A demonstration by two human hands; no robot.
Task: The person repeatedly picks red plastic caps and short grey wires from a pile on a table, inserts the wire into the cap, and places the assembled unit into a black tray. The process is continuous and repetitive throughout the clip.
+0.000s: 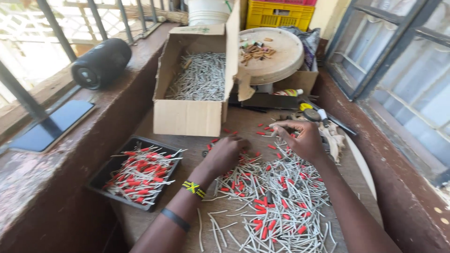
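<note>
A loose heap of thin grey wire pieces [276,206] mixed with small red sleeves [263,229] covers the wooden tabletop. My left hand [227,153] rests palm down on the heap's upper left edge, fingers curled; what is under it is hidden. My right hand [300,138] hovers over the heap's top, fingertips pinched on a thin grey wire piece. A black tray [108,168] at the left holds grey wires fitted with red sleeves. My left wrist wears a yellow and black band and a dark band.
An open cardboard box [187,115] full of grey wire pieces stands behind the heap. Behind it sit a round beige lid [281,63] with small brown bits, a yellow crate [279,14] and a white bucket [206,11]. A black cylindrical speaker [101,63] and a dark phone [51,124] lie on the left ledge.
</note>
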